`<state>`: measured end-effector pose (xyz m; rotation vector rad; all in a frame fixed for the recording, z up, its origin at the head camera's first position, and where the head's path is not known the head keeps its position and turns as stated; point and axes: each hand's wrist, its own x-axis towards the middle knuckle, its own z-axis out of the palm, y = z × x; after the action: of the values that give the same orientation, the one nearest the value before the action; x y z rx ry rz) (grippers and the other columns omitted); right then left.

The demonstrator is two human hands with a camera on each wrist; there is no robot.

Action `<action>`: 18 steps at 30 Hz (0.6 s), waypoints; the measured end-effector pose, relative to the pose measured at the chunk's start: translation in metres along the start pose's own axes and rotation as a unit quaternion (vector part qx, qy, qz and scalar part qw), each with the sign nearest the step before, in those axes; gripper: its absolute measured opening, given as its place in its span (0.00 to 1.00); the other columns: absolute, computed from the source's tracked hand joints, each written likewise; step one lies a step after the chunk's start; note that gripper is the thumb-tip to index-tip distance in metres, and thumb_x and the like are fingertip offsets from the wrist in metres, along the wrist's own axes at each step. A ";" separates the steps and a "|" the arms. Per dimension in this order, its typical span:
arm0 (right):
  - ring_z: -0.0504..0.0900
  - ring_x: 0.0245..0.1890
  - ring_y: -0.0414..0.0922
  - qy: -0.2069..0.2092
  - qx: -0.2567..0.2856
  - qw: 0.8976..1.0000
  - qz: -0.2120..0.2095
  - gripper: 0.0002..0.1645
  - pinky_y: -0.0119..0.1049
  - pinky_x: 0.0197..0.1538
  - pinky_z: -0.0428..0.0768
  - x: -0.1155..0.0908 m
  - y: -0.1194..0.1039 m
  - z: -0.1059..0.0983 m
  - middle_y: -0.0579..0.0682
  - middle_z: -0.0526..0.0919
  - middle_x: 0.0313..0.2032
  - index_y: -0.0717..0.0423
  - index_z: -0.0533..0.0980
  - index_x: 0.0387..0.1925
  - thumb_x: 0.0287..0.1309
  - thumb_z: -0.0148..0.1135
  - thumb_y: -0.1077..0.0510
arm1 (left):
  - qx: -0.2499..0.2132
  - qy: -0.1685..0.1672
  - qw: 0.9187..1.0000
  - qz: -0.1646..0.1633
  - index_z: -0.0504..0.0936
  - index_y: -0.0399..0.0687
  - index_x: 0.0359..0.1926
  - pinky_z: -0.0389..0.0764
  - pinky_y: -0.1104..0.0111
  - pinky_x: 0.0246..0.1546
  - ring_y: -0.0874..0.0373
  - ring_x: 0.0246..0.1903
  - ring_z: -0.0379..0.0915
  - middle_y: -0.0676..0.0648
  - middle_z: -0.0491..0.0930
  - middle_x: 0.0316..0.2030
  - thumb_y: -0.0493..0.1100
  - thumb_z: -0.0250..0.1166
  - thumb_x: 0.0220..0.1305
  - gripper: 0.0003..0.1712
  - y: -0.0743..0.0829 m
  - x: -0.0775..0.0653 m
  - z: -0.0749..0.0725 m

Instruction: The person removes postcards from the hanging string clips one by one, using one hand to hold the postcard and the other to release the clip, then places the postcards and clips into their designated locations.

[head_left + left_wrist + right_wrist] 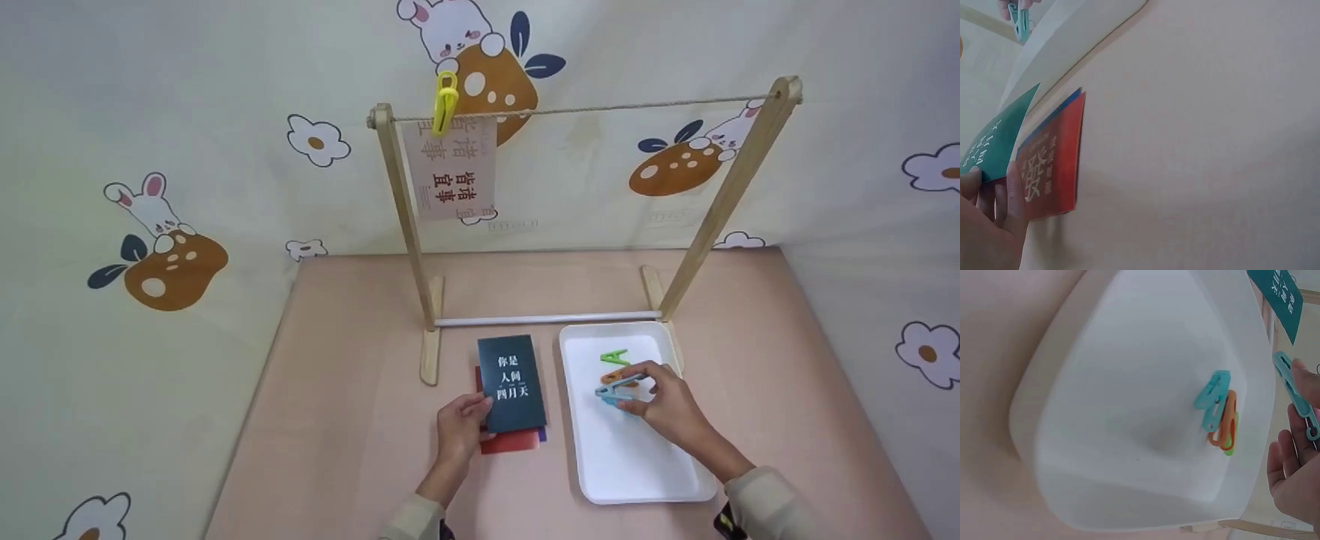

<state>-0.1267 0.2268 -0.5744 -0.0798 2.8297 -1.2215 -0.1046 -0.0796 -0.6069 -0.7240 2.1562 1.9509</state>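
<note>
My left hand [460,433] pinches a dark green card [512,382] with white characters by its lower left edge. Below that card lie a red card [1053,163] and a blue one [1067,104], stacked on the table. Over the white tray [611,465], my right hand [670,409] holds a light blue clothespin [1296,395] between thumb and fingers. Inside the tray are another blue clothespin [1214,400], an orange clothespin [1227,421] and a green clothespin [614,357].
Behind the cards and tray stands a wooden rack [405,217] with a rope [637,105] across its top. A pale pink card [454,169] hangs at the rope's left, clipped by a yellow clothespin [445,105]. Printed cloth walls [225,360] enclose the pinkish table [337,435].
</note>
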 end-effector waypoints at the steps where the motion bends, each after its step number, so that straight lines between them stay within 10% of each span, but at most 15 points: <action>1: 0.78 0.49 0.52 -0.002 -0.002 1.000 0.005 0.27 0.44 0.49 0.78 -0.002 0.003 0.002 0.53 0.85 0.47 0.56 0.78 0.47 0.43 0.80 0.64 | 0.000 0.001 1.000 0.000 0.84 0.34 0.49 0.87 0.68 0.26 0.58 0.30 0.83 0.37 0.88 0.43 0.37 0.66 0.66 0.13 -0.004 0.001 0.000; 18: 0.70 0.51 0.48 0.005 -0.080 0.997 -0.018 0.25 0.42 0.53 0.74 -0.029 0.034 0.021 0.50 0.78 0.49 0.48 0.79 0.38 0.37 0.82 0.65 | 0.052 0.044 0.997 0.019 0.86 0.32 0.42 0.83 0.69 0.18 0.58 0.23 0.82 0.38 0.88 0.32 0.33 0.71 0.59 0.10 -0.014 -0.004 0.004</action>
<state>-0.0973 0.2364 -0.6124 -0.1317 2.9431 -1.0010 -0.0960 -0.0751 -0.6185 -0.7710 2.3198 1.8407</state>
